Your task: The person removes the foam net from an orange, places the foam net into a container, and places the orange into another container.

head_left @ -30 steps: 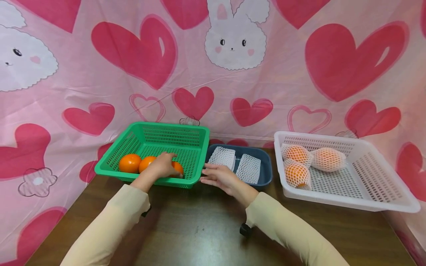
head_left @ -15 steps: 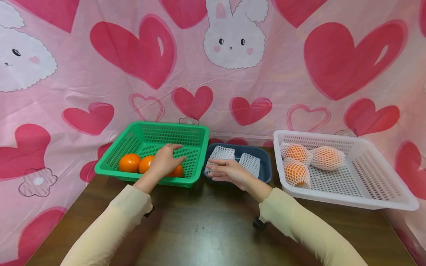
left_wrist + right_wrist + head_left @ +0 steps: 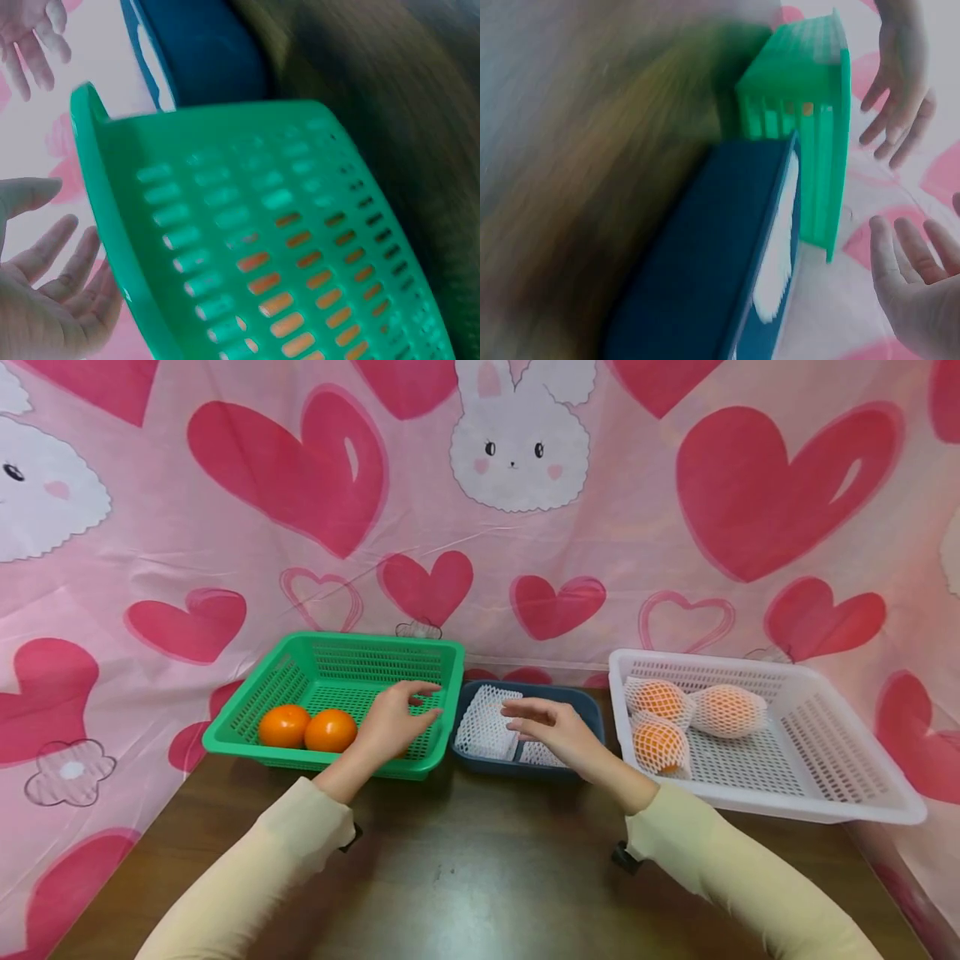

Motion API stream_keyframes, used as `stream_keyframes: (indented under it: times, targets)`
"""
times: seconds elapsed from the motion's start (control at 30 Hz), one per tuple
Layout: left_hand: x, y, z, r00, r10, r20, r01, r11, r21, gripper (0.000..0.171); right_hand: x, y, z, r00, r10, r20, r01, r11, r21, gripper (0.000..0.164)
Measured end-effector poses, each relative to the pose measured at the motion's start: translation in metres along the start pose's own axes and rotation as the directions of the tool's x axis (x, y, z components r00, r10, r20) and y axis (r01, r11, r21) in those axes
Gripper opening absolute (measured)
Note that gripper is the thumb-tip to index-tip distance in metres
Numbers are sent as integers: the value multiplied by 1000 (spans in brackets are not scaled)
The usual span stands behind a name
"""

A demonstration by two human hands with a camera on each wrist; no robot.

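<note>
My left hand (image 3: 390, 724) hovers over the right part of the green basket (image 3: 217, 745), fingers spread and holding nothing. Two oranges (image 3: 283, 727) sit to its left; a third is mostly hidden beneath the hand. Over the dark blue tray (image 3: 596, 714) my right hand (image 3: 564, 733) hangs with loosely bent, separate fingers. Under it lie white foam net sleeves (image 3: 487, 724), one partly covered by the hand. The left wrist view shows the left hand (image 3: 64, 300) beside the basket rim; in the right wrist view the right hand (image 3: 922, 289) is above the tray's level.
To the right stands a white basket (image 3: 847, 814) with several oranges in foam nets (image 3: 727, 710). All the containers stand in a row on a brown wooden table (image 3: 457, 877). A pink cloth (image 3: 427, 485) with hearts and rabbits hangs behind them.
The left hand has risen off the orange at the basket's right and shifted slightly right. My right hand has moved right, from beside the green basket to over the blue tray.
</note>
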State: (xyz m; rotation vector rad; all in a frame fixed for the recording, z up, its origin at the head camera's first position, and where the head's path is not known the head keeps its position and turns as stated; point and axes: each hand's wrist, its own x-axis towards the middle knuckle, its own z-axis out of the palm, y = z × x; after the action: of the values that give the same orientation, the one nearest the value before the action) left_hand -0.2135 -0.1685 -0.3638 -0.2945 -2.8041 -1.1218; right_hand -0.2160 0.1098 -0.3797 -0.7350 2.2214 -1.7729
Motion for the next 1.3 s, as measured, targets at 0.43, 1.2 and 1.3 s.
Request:
stream_keyframes:
  times: [0.43, 1.2, 1.3]
  targets:
    - [5, 26, 29, 998, 53, 15, -52, 997, -48, 32, -36, 12, -52, 993, -60, -106, 34, 972, -234, 37]
    - [28, 76, 100, 989, 46, 140, 5, 939, -343, 34, -97, 34, -138, 931, -180, -318, -31, 829, -559, 37]
    - [31, 80, 110, 990, 23, 141, 32, 927, -373, 33, -99, 35, -150, 921, -218, -322, -30, 785, -619, 39]
